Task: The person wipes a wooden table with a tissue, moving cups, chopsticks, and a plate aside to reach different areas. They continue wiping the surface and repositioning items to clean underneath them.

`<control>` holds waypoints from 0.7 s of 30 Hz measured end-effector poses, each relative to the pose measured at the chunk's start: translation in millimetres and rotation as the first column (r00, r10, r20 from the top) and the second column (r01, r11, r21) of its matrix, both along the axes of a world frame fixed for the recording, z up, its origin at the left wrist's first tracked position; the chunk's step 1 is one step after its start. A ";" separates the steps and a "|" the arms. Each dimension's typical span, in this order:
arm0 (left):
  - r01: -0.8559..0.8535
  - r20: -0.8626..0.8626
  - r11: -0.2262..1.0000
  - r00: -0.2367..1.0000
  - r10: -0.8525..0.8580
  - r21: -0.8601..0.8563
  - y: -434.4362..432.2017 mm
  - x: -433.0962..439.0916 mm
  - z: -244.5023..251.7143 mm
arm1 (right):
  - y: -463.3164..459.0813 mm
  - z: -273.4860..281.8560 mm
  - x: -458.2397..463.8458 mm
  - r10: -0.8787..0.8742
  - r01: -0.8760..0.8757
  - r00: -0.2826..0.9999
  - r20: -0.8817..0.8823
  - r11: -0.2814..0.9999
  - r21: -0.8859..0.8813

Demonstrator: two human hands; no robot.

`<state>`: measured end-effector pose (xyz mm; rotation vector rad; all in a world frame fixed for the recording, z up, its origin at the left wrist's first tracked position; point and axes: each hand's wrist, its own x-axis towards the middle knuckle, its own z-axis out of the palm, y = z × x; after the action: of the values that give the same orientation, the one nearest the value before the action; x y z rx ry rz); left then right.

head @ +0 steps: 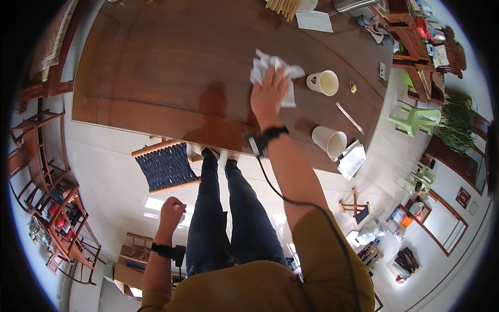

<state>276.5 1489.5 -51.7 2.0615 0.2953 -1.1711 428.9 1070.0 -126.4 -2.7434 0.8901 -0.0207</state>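
On the dark wooden table (163,70), my right hand (271,95) presses on a crumpled white tissue (290,70) with its fingers spread over it. Just right of the tissue a paper cup (322,82) stands upright. Closer to the table's front edge is another white cup (330,141), beside a white and silvery packet (352,160). A thin wrapped stick (349,118) and a small yellowish scrap (353,87) lie to the right of the cups. My left hand (172,212) hangs beside my legs, away from the table, its fingers curled; something whitish shows at them, too small to make out.
At the table's far side are a bundle of wooden sticks (283,7), a white paper sheet (314,21) and a metal vessel (353,4). A woven folding stool (167,167) stands on the floor left of my feet. A black cable (286,199) runs along my right arm.
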 end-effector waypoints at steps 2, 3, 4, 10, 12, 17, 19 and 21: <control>-0.004 0.019 0.999 1.000 0.005 -0.053 -5.9 -2.3 1.8 | 0.5 -9.2 63.2 0.036 -0.031 0.997 0.063 0.996 -0.081; -0.004 0.027 1.000 1.000 0.005 -0.024 -8.1 -1.4 1.2 | 10.0 -11.3 83.2 0.198 -0.196 0.980 -0.016 0.954 -0.228; -0.030 0.027 0.999 0.999 0.031 -0.016 -9.1 -1.7 2.9 | 25.7 -11.4 87.1 0.400 -0.357 0.912 0.088 0.883 -0.306; -0.051 -0.019 0.998 0.999 0.051 0.023 -10.7 -3.6 10.1 | 76.2 25.0 -44.4 0.634 -0.683 0.726 0.265 0.708 0.179; -0.052 0.038 0.998 0.998 0.051 0.020 -8.7 -4.5 12.7 | 50.3 27.7 -62.4 0.524 -0.523 0.850 0.049 0.832 0.183; -0.066 0.033 0.998 0.997 0.065 0.015 -7.3 -6.6 5.9 | -32.6 -3.4 40.8 -0.016 0.019 0.998 0.068 0.999 -0.043; -0.056 0.056 0.998 0.997 0.055 0.017 -6.3 -6.1 -1.1 | -44.1 -16.3 106.2 -0.119 0.122 0.989 0.093 0.992 -0.026; -0.111 0.033 0.994 0.993 0.111 0.004 -3.4 -6.9 -6.0 | -41.2 -25.3 153.9 -0.070 0.073 0.993 0.093 0.997 -0.032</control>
<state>269.6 1486.1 -57.6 2.0407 0.3926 -1.0695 582.8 1028.8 -151.7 -2.7170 0.9712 -0.1760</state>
